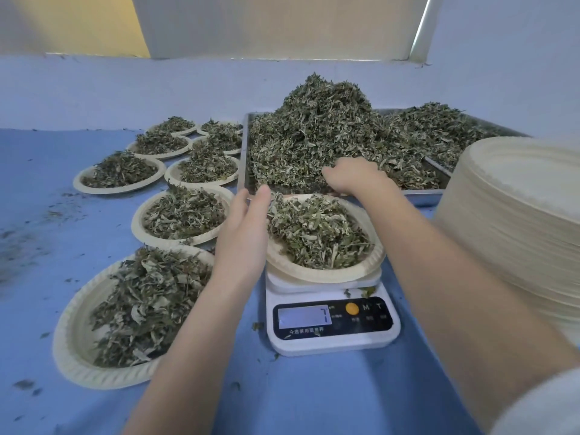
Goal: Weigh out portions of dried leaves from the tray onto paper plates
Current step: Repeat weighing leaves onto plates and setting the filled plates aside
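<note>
Your left hand [243, 227] reaches forward with straight fingers, its grip wide and holding nothing, laid against the left rim of the paper plate [329, 271] on the white scale [332, 321]. Your right hand [353, 175] stretches farther, fingers curled down into the dried leaves [320, 133] at the near edge of the metal tray [420, 194]. Filled plates [131, 309] sit left on the blue worktop [47, 171]; a stack of unused plates [514, 215] stands right.

On the white scale [332, 321] we read a single "7" on the lit display [304, 316] — beside it stand the letters "M" and "T". Small Chinese print runs beneath the display, too fine for us to read.
</note>
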Demonstrator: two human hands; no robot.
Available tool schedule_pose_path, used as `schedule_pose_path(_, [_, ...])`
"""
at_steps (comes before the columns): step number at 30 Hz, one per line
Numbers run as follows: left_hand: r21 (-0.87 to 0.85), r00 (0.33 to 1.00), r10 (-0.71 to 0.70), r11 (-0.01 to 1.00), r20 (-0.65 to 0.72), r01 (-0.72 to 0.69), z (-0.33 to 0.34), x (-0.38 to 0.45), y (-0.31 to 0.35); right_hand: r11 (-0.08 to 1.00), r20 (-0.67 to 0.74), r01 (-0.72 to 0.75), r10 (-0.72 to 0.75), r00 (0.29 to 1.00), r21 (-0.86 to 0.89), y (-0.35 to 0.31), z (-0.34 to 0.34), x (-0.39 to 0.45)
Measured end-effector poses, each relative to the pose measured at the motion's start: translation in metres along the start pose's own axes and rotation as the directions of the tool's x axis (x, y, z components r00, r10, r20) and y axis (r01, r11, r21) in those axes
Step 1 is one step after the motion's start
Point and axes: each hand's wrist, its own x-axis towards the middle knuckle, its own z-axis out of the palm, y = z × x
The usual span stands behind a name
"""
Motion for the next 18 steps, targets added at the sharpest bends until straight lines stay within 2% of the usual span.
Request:
schedule_pose_path(4, [0.041, 0.999, -0.045, 0.998, 0.023, 0.044, 0.006, -0.006, 0.000, 0.941, -0.078, 0.197, -0.182, 0.980, 0.276, 0.011, -0.006, -0.050])
schedule_pose_path(8, [0.054, 0.999, -0.046, 0.998, 0.022, 0.045, 0.007, -0.009, 0.002, 0.836, -0.197, 0.242, -0.164, 0.967, 0.493, 0.031, 0.005, -0.099])
schedule_pose_path(10, [0.057, 0.999, -0.047, 0.997, 0.020, 0.046, 0.008, -0.009, 0.002, 0.740, -0.221, 0.222, -0.101, 0.970, 0.635, 0.040, 0.017, -0.115])
schedule_pose_path(13, [0.070, 0.999, -0.044, 0.997, 0.028, 0.042, 0.011, -0.009, 0.003, 0.567, -0.145, 0.118, 0.001, 0.989, 0.815, 0.044, 0.029, -0.121])
schedule_pose_path(15, [0.087, 0.999, -0.045, 0.995, 0.025, 0.042, 0.014, -0.009, 0.003, 0.474, -0.055, 0.027, 0.045, 0.997, 0.880, 0.042, 0.030, -0.119])
schedule_pose_path(18, [0.079, 0.999, -0.040, 0.996, 0.004, 0.040, 0.017, -0.010, 0.010, 0.399, -0.040, 0.008, 0.072, 0.997, 0.917, 0.037, 0.025, -0.115])
